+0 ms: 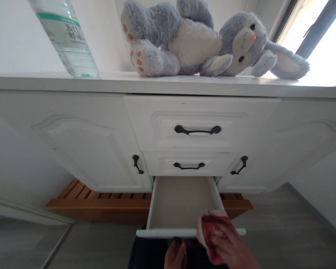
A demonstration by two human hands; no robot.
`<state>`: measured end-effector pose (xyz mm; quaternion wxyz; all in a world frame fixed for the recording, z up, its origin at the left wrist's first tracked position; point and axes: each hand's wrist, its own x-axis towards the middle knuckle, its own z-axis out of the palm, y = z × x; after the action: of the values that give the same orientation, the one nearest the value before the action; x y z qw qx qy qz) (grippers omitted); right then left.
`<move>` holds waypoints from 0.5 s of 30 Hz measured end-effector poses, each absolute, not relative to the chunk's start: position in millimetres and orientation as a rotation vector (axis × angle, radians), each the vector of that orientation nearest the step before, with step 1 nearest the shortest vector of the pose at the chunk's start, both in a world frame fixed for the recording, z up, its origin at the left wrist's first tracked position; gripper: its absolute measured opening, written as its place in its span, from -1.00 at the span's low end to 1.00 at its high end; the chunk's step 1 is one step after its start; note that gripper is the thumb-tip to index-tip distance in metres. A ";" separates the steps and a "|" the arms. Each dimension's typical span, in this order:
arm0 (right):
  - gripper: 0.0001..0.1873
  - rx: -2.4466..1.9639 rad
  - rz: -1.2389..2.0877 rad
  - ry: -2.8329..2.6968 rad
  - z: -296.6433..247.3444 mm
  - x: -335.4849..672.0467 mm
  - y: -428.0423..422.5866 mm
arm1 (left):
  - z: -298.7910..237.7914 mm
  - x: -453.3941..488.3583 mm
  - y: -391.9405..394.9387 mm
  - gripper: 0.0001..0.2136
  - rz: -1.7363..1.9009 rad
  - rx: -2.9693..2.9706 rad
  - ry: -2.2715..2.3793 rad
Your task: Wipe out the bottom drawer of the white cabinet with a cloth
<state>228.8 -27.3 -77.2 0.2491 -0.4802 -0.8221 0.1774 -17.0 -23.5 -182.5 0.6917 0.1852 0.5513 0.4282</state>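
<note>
Head view: the right hand (229, 244), at 5 o'clock, bunches a red cloth with pale edging (205, 229) between thumb and fingers. The cloth drapes over the top edge of a white drawer front panel (156, 234), near its 3 o'clock end; crumpled, it has its longer axis running roughly 12 to 6. At 6 o'clock the left hand (176, 256) has its fingers curled together beside a dark handle-like part (177, 239) on that panel; whether it grips this I cannot tell.

The pulled-out white drawer with a pale bottom (182, 201) points toward 6, its long axis along 12–6. Above it, toward 12, are two closed white drawers with black curved handles (197, 130), set in a white panelled cabinet (81, 142). Behind the open drawer, a brown slatted wooden bench (100, 207) stretches from 9 to 3.

On the cabinet top, a clear plastic bottle with a green-striped label (68, 41) tilts at 10, and a grey-and-cream plush rabbit (196, 41) lies at 1, its head toward 3, feet toward 9.
</note>
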 end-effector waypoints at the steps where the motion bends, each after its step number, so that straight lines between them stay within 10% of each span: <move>1: -0.74 -1.471 0.567 -2.060 -77.9 254.8 -34.0 | -180.0 -16.1 -17.1 -0.42 0.970 0.434 1.206; 7: -0.56 -1.905 0.720 -0.903 -78.0 288.6 -57.4 | -147.5 4.3 59.3 -0.40 1.081 0.459 1.262; 15: -0.60 -0.959 1.714 -0.172 -59.7 128.8 10.9 | -134.5 -29.0 60.8 -0.44 0.878 0.253 1.167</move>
<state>128.8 10.9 -59.7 0.5524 -0.4054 -0.0727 0.7247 -29.0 60.8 -134.5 0.7377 0.1152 0.5316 0.3999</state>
